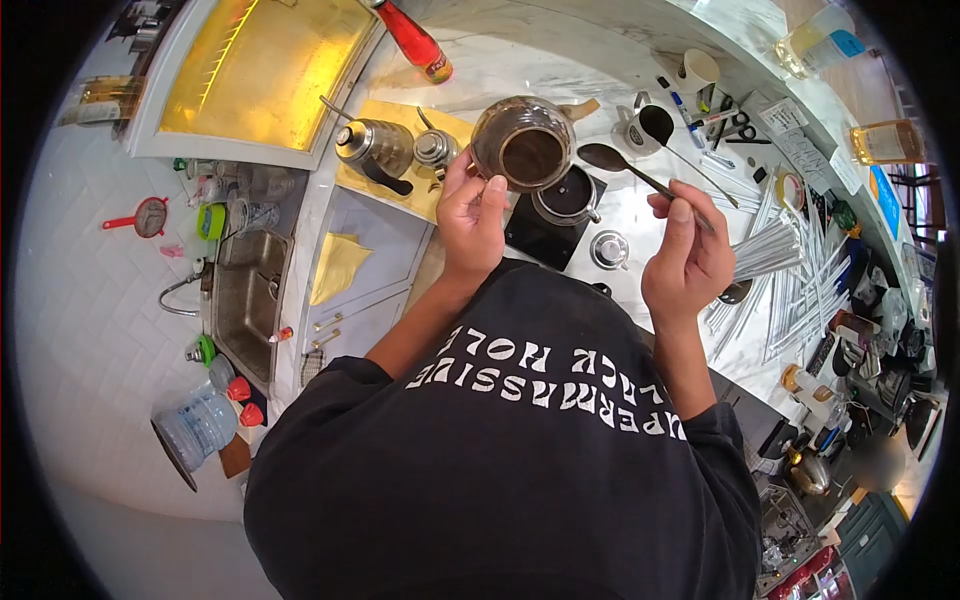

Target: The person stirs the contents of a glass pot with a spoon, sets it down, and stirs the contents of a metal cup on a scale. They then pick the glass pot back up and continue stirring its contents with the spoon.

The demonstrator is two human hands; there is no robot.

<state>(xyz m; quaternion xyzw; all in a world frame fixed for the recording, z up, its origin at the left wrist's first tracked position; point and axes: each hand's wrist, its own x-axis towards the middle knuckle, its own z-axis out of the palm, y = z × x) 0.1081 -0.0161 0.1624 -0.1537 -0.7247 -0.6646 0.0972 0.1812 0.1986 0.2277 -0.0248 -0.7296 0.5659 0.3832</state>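
My left hand (474, 222) grips a round glass pot (522, 143) with dark brown contents, tilted so its mouth faces me. My right hand (690, 248) is closed around the handle of a long dark spoon (606, 158), whose bowl points toward the glass pot. Partly below the glass pot, a smaller pot with dark liquid (568, 192) stands on a black scale (540, 232). A shiny metal lid (609, 250) lies beside the scale. Close to my left hand is a small metal pot (433, 150).
A gooseneck kettle (374, 148) stands on a yellow cloth at left, with a red bottle (420, 45) farther back. A metal pitcher (648, 130), scissors (738, 125) and many white wrapped sticks (785, 275) occupy the right counter. A sink (245, 305) is at far left.
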